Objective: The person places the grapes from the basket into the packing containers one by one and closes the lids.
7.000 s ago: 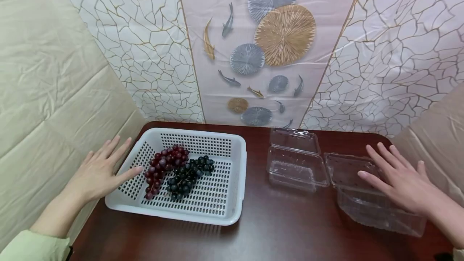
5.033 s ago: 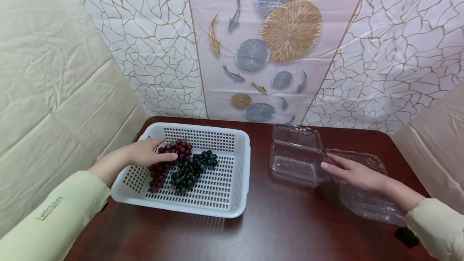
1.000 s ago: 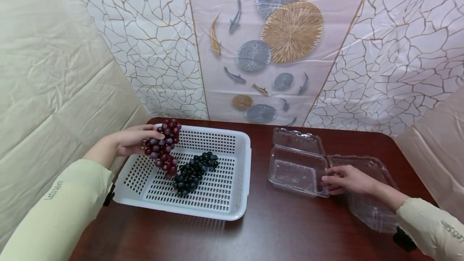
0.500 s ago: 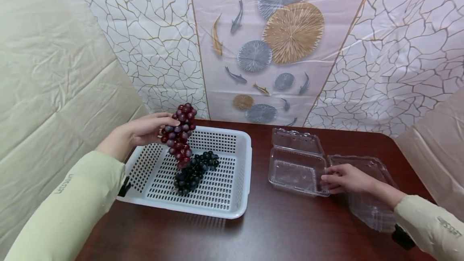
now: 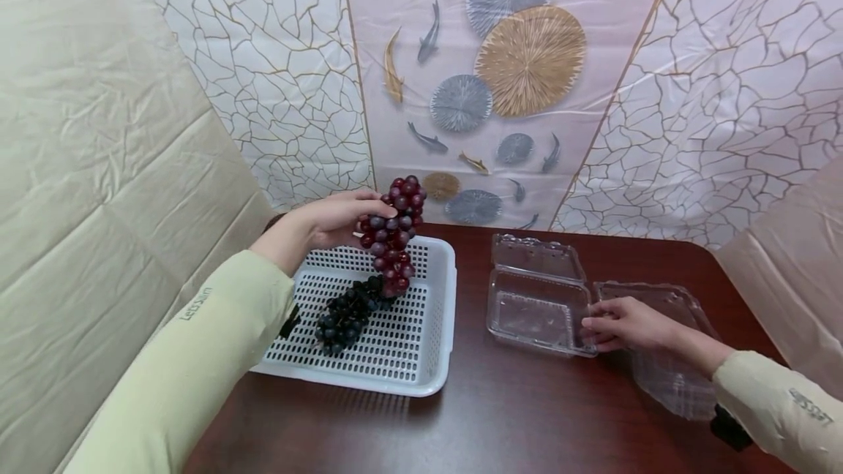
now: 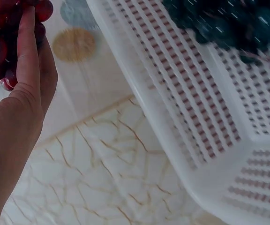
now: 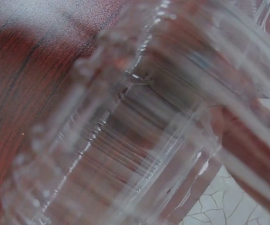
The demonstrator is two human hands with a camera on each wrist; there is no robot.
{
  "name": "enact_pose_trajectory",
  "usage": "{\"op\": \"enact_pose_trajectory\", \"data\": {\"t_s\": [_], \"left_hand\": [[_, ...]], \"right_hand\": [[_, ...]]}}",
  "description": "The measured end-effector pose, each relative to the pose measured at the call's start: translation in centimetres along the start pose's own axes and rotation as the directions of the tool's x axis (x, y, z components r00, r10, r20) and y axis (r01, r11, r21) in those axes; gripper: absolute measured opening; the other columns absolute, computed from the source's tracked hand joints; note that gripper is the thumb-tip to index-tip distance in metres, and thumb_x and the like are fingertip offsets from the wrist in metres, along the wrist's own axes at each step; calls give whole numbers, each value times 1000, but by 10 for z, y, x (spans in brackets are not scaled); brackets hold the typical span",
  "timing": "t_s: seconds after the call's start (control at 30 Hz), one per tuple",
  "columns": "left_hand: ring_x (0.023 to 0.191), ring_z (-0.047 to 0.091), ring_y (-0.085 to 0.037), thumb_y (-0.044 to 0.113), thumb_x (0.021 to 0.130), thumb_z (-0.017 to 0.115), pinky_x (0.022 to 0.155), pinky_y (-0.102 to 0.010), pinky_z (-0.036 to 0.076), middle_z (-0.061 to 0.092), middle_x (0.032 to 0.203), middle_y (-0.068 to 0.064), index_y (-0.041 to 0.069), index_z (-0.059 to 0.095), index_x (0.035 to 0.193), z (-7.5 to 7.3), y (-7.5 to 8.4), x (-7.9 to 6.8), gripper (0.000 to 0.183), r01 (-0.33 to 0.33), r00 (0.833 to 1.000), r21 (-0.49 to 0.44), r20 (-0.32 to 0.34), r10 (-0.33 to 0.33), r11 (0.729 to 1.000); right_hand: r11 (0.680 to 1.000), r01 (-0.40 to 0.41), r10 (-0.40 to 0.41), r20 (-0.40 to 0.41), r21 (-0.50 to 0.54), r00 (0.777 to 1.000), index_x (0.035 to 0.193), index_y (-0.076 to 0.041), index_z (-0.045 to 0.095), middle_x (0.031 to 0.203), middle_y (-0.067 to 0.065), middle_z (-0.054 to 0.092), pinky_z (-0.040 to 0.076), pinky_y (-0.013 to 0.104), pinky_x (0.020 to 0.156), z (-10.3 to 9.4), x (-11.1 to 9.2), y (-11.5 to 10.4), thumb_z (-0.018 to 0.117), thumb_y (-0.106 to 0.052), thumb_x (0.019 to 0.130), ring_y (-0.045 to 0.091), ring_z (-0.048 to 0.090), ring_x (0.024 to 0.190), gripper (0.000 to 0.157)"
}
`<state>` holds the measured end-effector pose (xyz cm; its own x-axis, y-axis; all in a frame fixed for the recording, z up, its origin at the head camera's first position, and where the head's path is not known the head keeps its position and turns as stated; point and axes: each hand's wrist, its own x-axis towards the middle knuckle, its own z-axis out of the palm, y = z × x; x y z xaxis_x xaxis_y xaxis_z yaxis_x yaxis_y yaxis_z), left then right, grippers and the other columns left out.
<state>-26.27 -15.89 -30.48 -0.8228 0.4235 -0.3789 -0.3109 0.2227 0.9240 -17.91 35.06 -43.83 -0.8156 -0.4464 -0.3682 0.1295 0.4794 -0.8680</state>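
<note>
One dark red table [image 5: 514, 415] carried a white basket [image 5: 451, 313] and, to its right, a clear middle box [image 5: 535, 313] and a clear outer box [image 5: 675, 386]. The red grapes [image 5: 396, 236] hung over the basket, their long axis near upright, well apart from the middle box and to its left. The left hand [image 5: 339, 219] was the nearer one, grasping them; the right hand [image 5: 634, 324] pinched the middle box's right edge. Dark grapes [image 5: 349, 317] lay in the basket. Lettering on the left sleeve [image 5: 224, 328] appeared to read "LetsSlim"; that on the right sleeve [image 5: 770, 393] was too unclear to read surely.
</note>
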Motion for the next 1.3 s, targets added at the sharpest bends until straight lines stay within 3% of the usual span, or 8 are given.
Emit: {"op": "enact_pose_trajectory", "data": {"t_s": [0.2,0.5,0.7,0.97,1.17,1.3], "left_hand": [[113,64,-28,19,100,69,87,-41,63,60,133,-14,8,51,137,34,13,20,43,11,999,36,34,-13,999],[112,67,-33,16,98,74,91,-48,64,62,131,-17,5,51,136,82,21,44,45,14,995,39,97,-18,999],[113,65,-31,17,96,76,84,-46,66,58,135,-14,6,49,140,110,22,57,52,24,992,66,119,-31,998],[121,62,-32,17,96,75,80,-47,67,52,141,-14,6,48,142,141,17,72,55,49,985,102,161,-65,994],[109,66,-29,18,96,75,75,-44,67,55,134,-14,6,48,146,159,12,80,58,49,984,99,165,-65,994],[101,67,-27,18,96,76,72,-42,67,58,123,-12,6,53,137,170,10,85,48,41,987,106,152,-57,993]], "right_hand": [[1000,4,-4,0,-9,1000,138,32,40,116,34,73,66,42,84,-1,1,1,58,-8,110,33,78,105,52],[1000,-6,6,12,-27,1000,139,34,35,117,37,71,66,45,84,-1,2,-4,56,-5,110,40,77,105,54],[999,-33,33,8,-37,999,139,34,35,116,38,71,66,45,83,-1,2,-5,55,-6,111,40,76,104,52],[999,-42,42,1,-31,999,138,34,37,114,37,72,66,44,83,0,3,-5,54,-5,111,37,76,102,50],[999,-37,37,1,-18,999,137,33,38,114,38,72,66,43,83,1,2,-5,54,-4,111,36,76,102,48],[999,-30,30,-2,-17,1000,135,32,40,113,37,72,66,43,83,0,1,-4,54,-4,111,36,77,101,46]]}}
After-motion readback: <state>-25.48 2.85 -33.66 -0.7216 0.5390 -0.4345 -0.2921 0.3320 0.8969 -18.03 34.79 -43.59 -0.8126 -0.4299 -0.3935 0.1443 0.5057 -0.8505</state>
